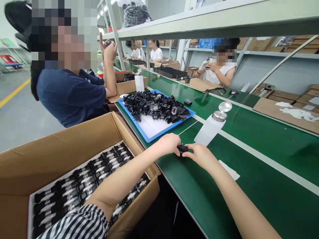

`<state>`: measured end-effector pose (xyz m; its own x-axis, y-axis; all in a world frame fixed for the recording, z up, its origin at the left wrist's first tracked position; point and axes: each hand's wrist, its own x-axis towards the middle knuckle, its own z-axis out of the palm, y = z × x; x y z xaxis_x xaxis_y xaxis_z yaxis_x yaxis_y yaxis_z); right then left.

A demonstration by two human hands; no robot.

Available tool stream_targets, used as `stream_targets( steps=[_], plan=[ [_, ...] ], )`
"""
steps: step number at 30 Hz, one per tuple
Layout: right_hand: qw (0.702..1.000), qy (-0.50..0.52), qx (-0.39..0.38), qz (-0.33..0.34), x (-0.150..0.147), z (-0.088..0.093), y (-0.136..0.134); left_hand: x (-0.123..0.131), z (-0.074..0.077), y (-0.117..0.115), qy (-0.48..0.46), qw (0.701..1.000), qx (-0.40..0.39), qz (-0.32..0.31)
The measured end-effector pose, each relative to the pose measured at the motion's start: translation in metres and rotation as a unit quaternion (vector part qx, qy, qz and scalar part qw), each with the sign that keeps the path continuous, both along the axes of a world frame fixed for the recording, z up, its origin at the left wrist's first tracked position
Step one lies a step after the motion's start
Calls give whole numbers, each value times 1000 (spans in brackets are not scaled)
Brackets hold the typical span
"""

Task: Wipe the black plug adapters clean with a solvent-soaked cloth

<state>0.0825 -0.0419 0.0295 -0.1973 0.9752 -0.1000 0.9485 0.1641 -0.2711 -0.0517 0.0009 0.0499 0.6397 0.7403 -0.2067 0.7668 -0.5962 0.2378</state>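
A small black plastic part (pixel 183 149), perhaps a plug adapter, is held just above the green table. The fingers of my left hand (pixel 169 144) grip its left end. Thumb and fingers of my right hand (pixel 199 154) pinch the other end. Just beyond my hands stands a white pump bottle (pixel 209 131) with a metal top. A folded white cloth or paper (pixel 229 170) lies to the right of my right wrist. Past my left hand, a blue-rimmed tray (pixel 149 137) carries a heap of black plug-like parts (pixel 154 105), some with metal pins showing.
At my left, an open cardboard box (pixel 62 146) holds rows of black parts in white wrapping. A second pump bottle (pixel 139 81) stands behind the tray. A co-worker in a dark blue shirt (pixel 69 93) sits at the left. Overhead runs a shelf (pixel 211 23); other people work across the table.
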Motion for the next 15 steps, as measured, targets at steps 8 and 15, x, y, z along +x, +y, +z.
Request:
stream_targets(
  steps=[8,15],
  plan=[
    [998,-62,11,22,-5,4,0,10,4,8,51,999,-18,-9],
    [998,8,55,18,15,5,-7,-13,-41,-5,-188,980,-56,31]
  ],
)
